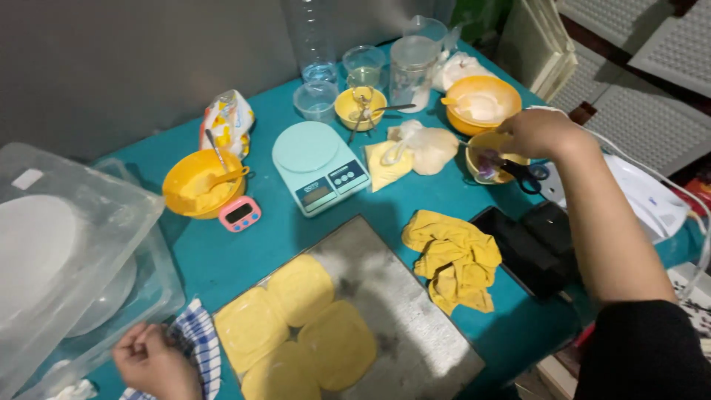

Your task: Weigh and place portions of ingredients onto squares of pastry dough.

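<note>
Right hand (539, 133) reaches far across the teal bench (244, 252) and hovers over a small yellow bowl (490, 159), fingers curled downward around something purple at the bowl's rim; what that purple item is cannot be told, and the grip reads as closed on it. Black-handled scissors (527, 175) lie just beside the bowl, partly under the wrist. Behind the bowl sits a larger orange bowl (481, 104) holding white powder.

Left hand (152, 361) is at the near-left edge, closed on a blue-and-white checked cloth (200, 342) that lies bunched against the corner of a grey metal tray (415, 326). Four flat yellow dough rounds (300, 326) lie on the near-left part of the tray, touching or overlapping one another, while the rest of the tray shows dusty bare metal.

Right of the tray, a crumpled yellow rag (455, 259) lies on the bench, and a dark phone (522, 252) lies just beyond it. Near the middle stands a pale green kitchen scale (318, 167), with a small pink timer (239, 214) to its left and an orange bowl with a spoon (204, 184) beside that. A plastic bag of flour (418, 148) lies between the scale and the small yellow bowl. Clear plastic tubs (74, 252) are stacked at the far left
</note>
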